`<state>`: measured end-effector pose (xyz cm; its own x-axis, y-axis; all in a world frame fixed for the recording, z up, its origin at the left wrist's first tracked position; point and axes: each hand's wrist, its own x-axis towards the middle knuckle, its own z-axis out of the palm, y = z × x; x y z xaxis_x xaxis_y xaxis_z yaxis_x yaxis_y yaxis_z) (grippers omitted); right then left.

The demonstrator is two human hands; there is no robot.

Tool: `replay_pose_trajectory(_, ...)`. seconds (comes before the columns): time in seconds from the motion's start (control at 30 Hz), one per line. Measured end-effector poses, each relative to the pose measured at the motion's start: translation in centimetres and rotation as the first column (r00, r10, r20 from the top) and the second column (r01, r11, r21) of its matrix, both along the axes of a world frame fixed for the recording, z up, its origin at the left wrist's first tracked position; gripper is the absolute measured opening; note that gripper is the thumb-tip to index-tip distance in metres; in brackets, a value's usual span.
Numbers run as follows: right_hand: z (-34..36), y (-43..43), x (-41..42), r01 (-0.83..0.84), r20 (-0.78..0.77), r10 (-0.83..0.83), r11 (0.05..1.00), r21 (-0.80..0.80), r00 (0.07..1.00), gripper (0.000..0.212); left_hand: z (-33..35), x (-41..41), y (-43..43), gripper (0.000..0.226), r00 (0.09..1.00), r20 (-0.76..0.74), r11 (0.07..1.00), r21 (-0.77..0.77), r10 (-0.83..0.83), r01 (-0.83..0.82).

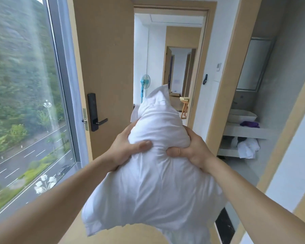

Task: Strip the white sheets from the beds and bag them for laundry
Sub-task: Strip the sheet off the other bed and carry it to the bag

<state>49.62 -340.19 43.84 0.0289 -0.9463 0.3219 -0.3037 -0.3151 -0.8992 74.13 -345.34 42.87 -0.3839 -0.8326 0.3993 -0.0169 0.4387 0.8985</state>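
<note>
The white bundle (157, 182) is held up in the air before the open door (104, 67), squeezed at its waist from both sides. The left hand (128, 150) and the right hand (190, 150) each keep a full grip, thumbs and fingers dug into the cloth. It looks soft, light and puffy, perhaps a pillow in its case; I cannot tell. Loose cotton slips, so gathered folds near the middle seem a safer hold than a stray corner — the lower hem droops free
</note>
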Motion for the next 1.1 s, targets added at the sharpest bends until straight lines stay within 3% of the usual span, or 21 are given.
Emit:
replay_pose_trajectory(0.3, -1.1, -17.3, -8.3, 0.054, 0.029, -0.054, 0.998, -0.020, 0.998, 0.089, -0.3, -8.4, -18.7, 0.093, 0.998, 0.049, 0.999, 0.007, -0.048, 0.048)
replay_pose_trajectory(0.63, -0.2, -38.9, -19.4, -0.011, 0.009, 0.011, 0.999, -0.035, 1.000, 0.098, 0.4, -19.1, -38.0, 0.096, 0.998, 0.038, 0.999, 0.005, 0.047, -0.048)
replay_pose_trajectory(0.83, -0.8, -50.4, -22.3, -0.055, 0.012, 0.055, 0.998, -0.016, 0.998, 0.091, -0.3, -21.6, -48.5, 0.094, 0.995, 0.042, 0.996, 0.019, 0.088, -0.088)
replay_pose_trajectory(1.1, -1.5, -67.5, -24.4, -0.027, 0.021, 0.027, 1.000, -0.014, 0.999, 0.099, -1.1, -24.0, -66.3, 0.095, 0.999, 0.002, 0.999, -0.010, 0.038, -0.038)
